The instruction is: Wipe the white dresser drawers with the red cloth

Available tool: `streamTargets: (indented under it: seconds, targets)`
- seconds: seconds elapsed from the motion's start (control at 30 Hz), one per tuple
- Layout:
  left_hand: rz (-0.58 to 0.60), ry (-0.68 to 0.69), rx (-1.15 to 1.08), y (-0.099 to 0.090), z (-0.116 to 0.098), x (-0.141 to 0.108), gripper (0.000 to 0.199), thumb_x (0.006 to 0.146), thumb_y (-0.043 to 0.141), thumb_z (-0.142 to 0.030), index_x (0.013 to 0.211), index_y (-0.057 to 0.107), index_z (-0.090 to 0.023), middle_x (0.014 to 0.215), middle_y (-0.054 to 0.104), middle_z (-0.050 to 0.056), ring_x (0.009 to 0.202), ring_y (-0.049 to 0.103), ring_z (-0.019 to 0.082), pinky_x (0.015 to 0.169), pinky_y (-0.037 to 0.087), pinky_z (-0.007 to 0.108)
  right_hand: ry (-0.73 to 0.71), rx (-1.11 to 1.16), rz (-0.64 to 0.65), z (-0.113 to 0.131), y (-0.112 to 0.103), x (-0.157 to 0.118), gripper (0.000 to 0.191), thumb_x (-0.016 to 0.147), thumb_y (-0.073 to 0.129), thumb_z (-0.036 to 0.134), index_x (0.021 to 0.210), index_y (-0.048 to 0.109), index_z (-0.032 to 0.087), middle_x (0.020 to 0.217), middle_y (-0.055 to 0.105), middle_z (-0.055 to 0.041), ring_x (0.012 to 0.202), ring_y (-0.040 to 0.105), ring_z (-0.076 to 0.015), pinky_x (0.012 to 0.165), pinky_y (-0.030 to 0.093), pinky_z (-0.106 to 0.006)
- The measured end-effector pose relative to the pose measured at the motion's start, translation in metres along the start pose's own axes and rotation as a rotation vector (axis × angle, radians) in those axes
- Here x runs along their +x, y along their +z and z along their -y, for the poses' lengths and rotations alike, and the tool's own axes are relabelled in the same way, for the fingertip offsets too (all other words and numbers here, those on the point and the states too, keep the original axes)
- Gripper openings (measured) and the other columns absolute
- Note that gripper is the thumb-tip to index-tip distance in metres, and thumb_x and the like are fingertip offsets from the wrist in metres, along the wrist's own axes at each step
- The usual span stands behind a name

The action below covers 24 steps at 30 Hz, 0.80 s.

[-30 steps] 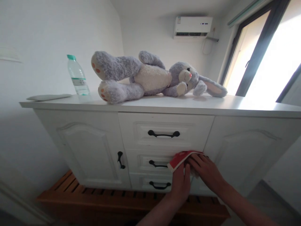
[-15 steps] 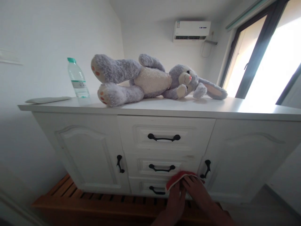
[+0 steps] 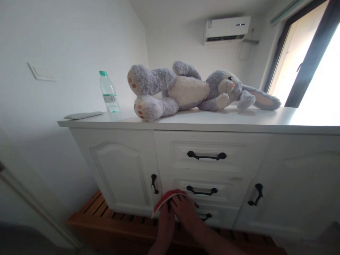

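Low down, 2 flat hands — left hand [image 3: 164, 221], right hand [image 3: 185, 212] — press a soft red cloth [image 3: 166, 199] against the white cabinet [image 3: 127, 166].

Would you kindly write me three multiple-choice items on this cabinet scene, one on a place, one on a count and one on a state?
1. Where does the red cloth lie?
A. On the cabinet top
B. Against the lower drawer fronts
C. On the wooden rack

2. How many black drawer handles show in the middle column of the white cabinet?
A. One
B. Two
C. Three

3. How does the plush rabbit lie?
A. Stretched out on the cabinet top
B. Sitting upright
C. Hanging from a door handle

Answers:
1 B: the left hand and right hand both press the cloth flat to the drawer fronts.
2 C: three handles sit one below another, the lowest partly hidden by the right hand.
3 A: its feet point toward the water bottle and its ears toward the window.
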<state>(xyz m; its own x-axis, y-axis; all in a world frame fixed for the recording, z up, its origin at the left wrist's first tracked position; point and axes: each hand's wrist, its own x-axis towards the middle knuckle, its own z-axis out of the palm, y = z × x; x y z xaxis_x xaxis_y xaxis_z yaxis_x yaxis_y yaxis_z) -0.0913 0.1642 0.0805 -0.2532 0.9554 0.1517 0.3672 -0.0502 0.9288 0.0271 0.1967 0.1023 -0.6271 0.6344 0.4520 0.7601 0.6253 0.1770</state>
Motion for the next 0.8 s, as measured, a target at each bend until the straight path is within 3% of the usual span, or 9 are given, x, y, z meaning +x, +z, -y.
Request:
streamTargets:
  seconds: [0.13,0.27,0.4,0.53,0.63,0.8]
  targets:
    - [-0.049,0.042,0.05,-0.029,-0.011,0.011,0.05,0.089,0.044,-0.028,0.134,0.056,-0.013,0.144,0.062,0.02,0.139,0.053,0.03,0.121,0.037,0.053,-0.002,0.033,-0.017,0.013,-0.012,0.03,0.02,0.088,0.068,0.018,0.108,0.066,0.018,0.111,0.069,-0.0057,0.094,0.064,-0.0236,0.077,0.056,-0.041]
    - [-0.159,0.16,0.141,-0.045,-0.064,0.02,0.051,0.09,0.044,-0.027,0.133,0.058,-0.006,0.139,0.063,0.025,0.134,0.056,0.033,0.118,0.04,0.056,-0.019,0.041,-0.139,0.001,-0.066,0.054,0.03,0.088,0.069,0.022,0.118,0.064,0.018,0.118,0.068,-0.007,0.102,0.063,-0.0252,0.087,0.055,-0.043]
    - [-0.183,0.284,0.197,-0.05,-0.108,0.022,0.051,0.091,0.041,-0.022,0.138,0.056,-0.008,0.151,0.053,0.024,0.146,0.043,0.033,0.123,0.035,0.057,-0.012,0.08,-0.16,-0.011,-0.113,0.06,0.042,0.091,0.064,0.021,0.132,0.056,0.015,0.13,0.064,-0.0103,0.115,0.059,-0.0256,0.1,0.051,-0.042]
    - [-0.033,0.302,0.217,-0.032,-0.112,0.016,0.05,0.089,0.041,-0.018,0.134,0.059,-0.006,0.138,0.064,0.024,0.133,0.058,0.032,0.118,0.042,0.056,0.004,0.075,-0.032,-0.025,-0.122,0.041,0.036,0.088,0.064,0.015,0.124,0.061,0.01,0.118,0.069,-0.0119,0.105,0.063,-0.0275,0.097,0.053,-0.043]
    - [0.029,0.326,0.244,-0.009,-0.118,0.011,0.05,0.089,0.041,-0.017,0.135,0.058,-0.007,0.137,0.065,0.023,0.13,0.059,0.031,0.116,0.044,0.056,0.052,0.18,0.06,-0.043,-0.126,0.022,0.032,0.088,0.059,0.01,0.12,0.064,0.012,0.117,0.069,-0.0114,0.105,0.064,-0.0261,0.098,0.053,-0.041]
    - [0.177,0.432,0.292,0.028,-0.161,0.0,0.044,0.091,0.042,-0.023,0.129,0.065,-0.017,0.13,0.07,0.018,0.125,0.061,0.035,0.116,0.039,0.063,0.225,0.42,0.066,-0.087,-0.146,-0.023,0.042,0.084,0.052,0.005,0.125,0.06,0.012,0.127,0.064,-0.0143,0.119,0.059,-0.0237,0.109,0.047,-0.04]
